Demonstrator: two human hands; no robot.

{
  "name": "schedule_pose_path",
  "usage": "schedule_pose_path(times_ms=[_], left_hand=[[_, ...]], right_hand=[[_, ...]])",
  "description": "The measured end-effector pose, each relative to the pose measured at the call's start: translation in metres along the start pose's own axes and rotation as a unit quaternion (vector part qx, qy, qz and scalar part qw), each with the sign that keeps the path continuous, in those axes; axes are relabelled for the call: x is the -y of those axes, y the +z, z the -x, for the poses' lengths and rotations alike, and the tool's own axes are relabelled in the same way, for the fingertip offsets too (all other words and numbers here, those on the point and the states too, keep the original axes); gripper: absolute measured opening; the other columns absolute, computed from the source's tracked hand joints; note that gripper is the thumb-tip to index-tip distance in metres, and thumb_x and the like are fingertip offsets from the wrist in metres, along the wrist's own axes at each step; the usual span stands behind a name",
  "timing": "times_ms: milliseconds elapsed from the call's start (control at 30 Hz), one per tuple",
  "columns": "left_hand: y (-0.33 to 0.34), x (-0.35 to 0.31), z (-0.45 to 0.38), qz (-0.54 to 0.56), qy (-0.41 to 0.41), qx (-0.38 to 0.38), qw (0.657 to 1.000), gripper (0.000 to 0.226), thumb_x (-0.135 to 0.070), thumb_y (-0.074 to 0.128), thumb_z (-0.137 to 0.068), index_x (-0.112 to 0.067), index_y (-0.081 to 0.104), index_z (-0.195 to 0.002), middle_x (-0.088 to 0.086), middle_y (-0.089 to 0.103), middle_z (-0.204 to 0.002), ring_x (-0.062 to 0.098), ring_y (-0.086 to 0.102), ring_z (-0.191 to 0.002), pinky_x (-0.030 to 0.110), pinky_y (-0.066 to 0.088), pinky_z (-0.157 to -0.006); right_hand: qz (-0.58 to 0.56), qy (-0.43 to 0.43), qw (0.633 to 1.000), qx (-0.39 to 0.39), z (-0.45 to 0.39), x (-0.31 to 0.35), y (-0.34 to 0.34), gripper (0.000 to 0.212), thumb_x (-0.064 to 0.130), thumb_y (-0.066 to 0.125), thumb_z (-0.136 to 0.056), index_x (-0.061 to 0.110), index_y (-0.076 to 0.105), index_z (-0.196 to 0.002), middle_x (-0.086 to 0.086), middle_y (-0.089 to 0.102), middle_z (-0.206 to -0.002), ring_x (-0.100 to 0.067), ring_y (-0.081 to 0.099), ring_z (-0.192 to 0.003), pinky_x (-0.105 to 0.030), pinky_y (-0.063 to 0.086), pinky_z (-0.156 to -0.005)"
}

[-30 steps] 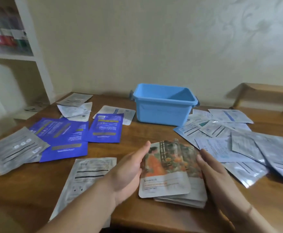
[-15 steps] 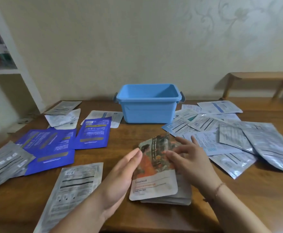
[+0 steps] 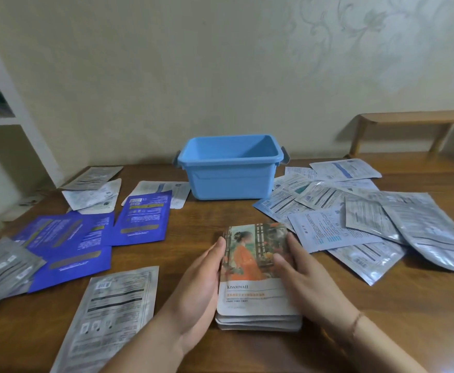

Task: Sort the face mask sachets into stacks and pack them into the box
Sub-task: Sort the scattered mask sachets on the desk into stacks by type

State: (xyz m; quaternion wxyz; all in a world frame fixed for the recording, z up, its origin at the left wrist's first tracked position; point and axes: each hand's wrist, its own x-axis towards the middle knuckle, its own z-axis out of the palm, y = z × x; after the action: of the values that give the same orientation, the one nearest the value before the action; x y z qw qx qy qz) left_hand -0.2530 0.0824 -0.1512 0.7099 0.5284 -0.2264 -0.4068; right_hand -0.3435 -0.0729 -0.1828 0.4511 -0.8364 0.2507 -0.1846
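Box (image 3: 230,181) showing light blue; sachets (image 3: 142,219) showing royal blue; stack (image 3: 252,267) showing an orange-robed figure print.

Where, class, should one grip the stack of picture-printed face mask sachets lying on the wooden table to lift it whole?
Probably by its two long side edges, near the middle, one hand from each side. The stack of picture-printed sachets lies flat, its layered edges showing at the near end; the left hand and right hand already flank it, so squeezing inward should keep the sachets aligned.

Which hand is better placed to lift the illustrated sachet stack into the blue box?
Probably right hand: it lies over the illustrated sachet stack. Left hand only presses its side edge.
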Motion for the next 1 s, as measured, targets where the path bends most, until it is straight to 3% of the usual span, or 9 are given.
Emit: schedule_pose_path(times_ms=[100,167,267,367,433,500,633,700,1000], left_hand=[[0.001,0.002,0.003,-0.014,0.027,-0.006,1.000,0.037,-0.038,0.038,-0.093,-0.029,0.073,-0.084,-0.024,0.072,-0.075,-0.013,0.066,-0.073,0.007,0.050,-0.057],[0.000,0.002,0.006,-0.007,0.039,-0.006,0.999,0.030,-0.039,0.041,-0.090,-0.029,0.070,-0.089,-0.024,0.073,-0.078,-0.013,0.066,-0.075,0.007,0.050,-0.058],[-0.006,0.002,0.010,-0.015,0.041,-0.005,0.999,0.028,-0.042,0.045,-0.088,-0.033,0.069,-0.098,-0.026,0.072,-0.084,-0.015,0.065,-0.080,0.006,0.049,-0.069],[-0.017,0.001,0.005,-0.112,0.030,-0.062,0.991,0.066,-0.053,0.055,-0.083,-0.033,0.039,-0.143,-0.026,0.052,-0.135,-0.016,0.049,-0.114,0.014,0.033,-0.100],[-0.018,-0.001,-0.005,-0.330,0.095,-0.090,0.935,0.065,-0.051,0.053,-0.092,-0.036,0.026,-0.150,-0.027,0.019,-0.155,-0.008,0.023,-0.139,0.019,0.022,-0.112],[-0.015,-0.003,-0.021,-0.540,0.175,-0.051,0.822,0.057,-0.043,0.044,-0.100,-0.029,0.026,-0.152,-0.021,0.008,-0.160,-0.006,0.005,-0.145,0.025,0.010,-0.120],[-0.012,0.002,-0.050,-0.704,0.122,0.052,0.697,0.060,-0.052,0.023,-0.101,-0.029,0.008,-0.155,-0.018,-0.006,-0.161,0.002,-0.015,-0.146,0.048,-0.004,-0.121],[-0.017,0.010,-0.054,-0.731,0.097,0.073,0.671,0.060,-0.054,0.016,-0.101,-0.032,0.003,-0.155,-0.021,-0.011,-0.160,0.001,-0.022,-0.144,0.050,-0.009,-0.119],[-0.026,0.021,-0.052,-0.752,0.117,0.063,0.646,0.056,-0.047,0.014,-0.101,-0.036,0.000,-0.153,-0.022,-0.014,-0.160,-0.001,-0.024,-0.143,0.041,-0.012,-0.117]], right_hand=[[0.050,-0.026,0.998,0.042,0.000,0.005,0.008,0.040,0.018,0.046,-0.099,0.014,0.036,-0.138,-0.001,0.044,-0.146,-0.010,0.040,-0.134,-0.020,0.032,-0.110],[0.073,-0.022,0.996,0.054,0.002,0.006,0.010,0.052,0.018,0.043,-0.100,0.005,0.023,-0.146,-0.010,0.029,-0.155,-0.019,0.025,-0.144,-0.036,0.022,-0.117],[0.085,-0.036,0.996,0.019,0.005,0.006,0.009,0.062,0.025,0.043,-0.100,0.009,0.013,-0.152,-0.006,0.008,-0.162,-0.015,0.006,-0.149,-0.033,0.008,-0.121],[0.163,-0.110,0.980,-0.027,0.007,0.011,0.003,0.065,0.038,0.038,-0.100,0.028,0.003,-0.154,0.013,-0.016,-0.159,-0.005,-0.023,-0.144,-0.027,-0.009,-0.118],[0.263,-0.140,0.955,-0.002,0.003,0.011,0.001,0.061,0.046,0.027,-0.099,0.029,0.008,-0.154,0.014,-0.012,-0.159,-0.005,-0.024,-0.144,-0.030,-0.011,-0.117],[0.320,-0.110,0.940,0.034,0.000,0.009,0.001,0.062,0.049,0.020,-0.100,0.024,0.005,-0.155,0.010,-0.013,-0.161,-0.006,-0.022,-0.144,-0.034,-0.010,-0.118],[0.330,-0.061,0.939,0.073,0.003,0.000,0.006,0.063,0.049,0.017,-0.100,0.023,-0.002,-0.155,0.009,-0.015,-0.161,-0.006,-0.015,-0.147,-0.036,-0.005,-0.120],[0.329,-0.062,0.940,0.066,0.004,-0.002,0.008,0.064,0.049,0.017,-0.100,0.023,0.000,-0.155,0.007,-0.014,-0.161,-0.007,-0.013,-0.147,-0.036,-0.004,-0.120],[0.313,-0.067,0.946,0.056,0.007,-0.004,0.014,0.065,0.051,0.016,-0.098,0.024,0.000,-0.155,0.007,-0.011,-0.162,-0.007,-0.012,-0.147,-0.037,0.000,-0.121]])
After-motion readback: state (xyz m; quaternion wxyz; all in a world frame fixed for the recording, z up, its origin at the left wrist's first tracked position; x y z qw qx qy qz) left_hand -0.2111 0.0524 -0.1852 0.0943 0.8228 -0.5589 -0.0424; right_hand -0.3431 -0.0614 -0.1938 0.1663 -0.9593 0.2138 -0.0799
